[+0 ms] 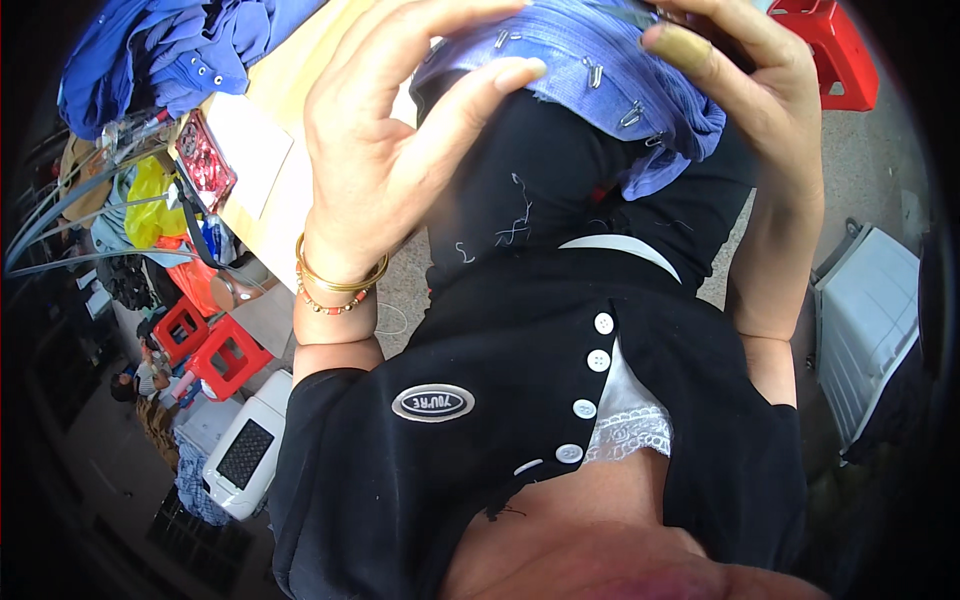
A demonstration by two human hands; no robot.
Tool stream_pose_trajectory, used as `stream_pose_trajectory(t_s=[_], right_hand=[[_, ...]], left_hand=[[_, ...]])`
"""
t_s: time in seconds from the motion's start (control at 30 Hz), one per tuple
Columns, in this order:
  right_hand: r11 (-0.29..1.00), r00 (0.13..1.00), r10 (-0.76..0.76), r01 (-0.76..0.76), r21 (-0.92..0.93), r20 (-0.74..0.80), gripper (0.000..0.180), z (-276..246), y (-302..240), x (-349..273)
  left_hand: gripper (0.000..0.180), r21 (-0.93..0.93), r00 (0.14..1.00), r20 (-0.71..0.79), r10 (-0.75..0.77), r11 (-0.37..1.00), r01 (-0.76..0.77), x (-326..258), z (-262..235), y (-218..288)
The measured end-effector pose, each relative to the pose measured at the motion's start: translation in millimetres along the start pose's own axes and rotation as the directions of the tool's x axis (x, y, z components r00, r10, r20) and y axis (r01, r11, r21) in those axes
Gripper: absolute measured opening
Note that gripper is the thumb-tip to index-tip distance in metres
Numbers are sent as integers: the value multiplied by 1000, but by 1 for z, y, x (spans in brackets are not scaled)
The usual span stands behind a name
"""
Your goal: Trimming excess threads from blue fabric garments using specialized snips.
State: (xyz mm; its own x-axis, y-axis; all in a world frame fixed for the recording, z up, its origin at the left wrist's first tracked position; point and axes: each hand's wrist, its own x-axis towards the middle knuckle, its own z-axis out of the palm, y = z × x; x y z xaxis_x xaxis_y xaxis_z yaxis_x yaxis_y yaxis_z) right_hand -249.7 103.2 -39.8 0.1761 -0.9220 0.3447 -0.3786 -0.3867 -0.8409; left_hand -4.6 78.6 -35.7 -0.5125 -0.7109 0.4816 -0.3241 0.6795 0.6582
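Observation:
Blue denim-like cloth (560, 50) lies bunched over my lap at the top, with several small silvery wire fasteners (595, 73) along it. My left hand (390, 130) is at the cloth's left side, thumb tip over its edge. Thumb and index finger are apart, with nothing visible between them; the other fingertips are cut off by the upper edge. At the cloth's right, my right hand (745, 80) has bent fingers closed around a dark slim thing (628, 14), mostly hidden. One digit wears a yellowish wrap (680, 46).
Left of my lap, a pale wooden table (275, 75) bears more blue garments (165, 55) and a white sheet (245, 150). Red stools (225, 357) stand lower left, another red stool (840, 55) upper right. A whitish box-like thing (868, 325) is at right.

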Motion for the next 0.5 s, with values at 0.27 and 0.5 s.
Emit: stream_pose_trajectory(t_s=[0.27, 0.5], right_hand=[[915, 963, 266, -268, 303, 47, 28, -3, 8, -23], [984, 999, 36, -41, 173, 31, 30, 9, 16, -26]], left_hand=[[24, 71, 985, 170, 5, 997, -18, 20, -6, 10], [17, 70, 972, 233, 28, 997, -45, 27, -11, -1]])
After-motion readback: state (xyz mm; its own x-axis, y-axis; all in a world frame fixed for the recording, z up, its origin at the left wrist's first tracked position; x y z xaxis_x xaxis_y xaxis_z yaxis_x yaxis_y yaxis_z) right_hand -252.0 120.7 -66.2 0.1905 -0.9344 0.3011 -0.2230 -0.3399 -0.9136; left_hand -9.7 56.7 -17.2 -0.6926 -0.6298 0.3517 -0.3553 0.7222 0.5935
